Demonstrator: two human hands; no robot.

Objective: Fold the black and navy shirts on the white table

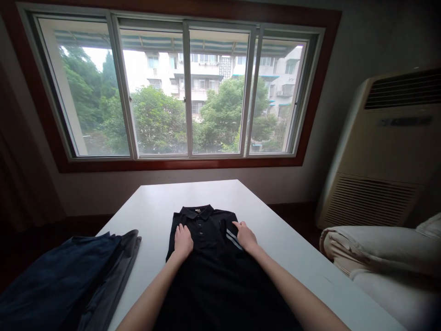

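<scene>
A black polo shirt [206, 271] lies flat on the white table [155, 207], collar pointing away from me, sides folded in. My left hand [183, 240] rests flat on the shirt's left chest, fingers stretched out. My right hand [245, 235] lies flat on the right chest, beside a grey stripe on the folded sleeve, fingers extended. Neither hand grips the cloth.
A pile of dark blue and grey clothes [69, 280] sits at the table's left edge. A cream sofa [386, 257] stands to the right, a floor air conditioner [389, 147] behind it. A wide window [182, 92] fills the far wall.
</scene>
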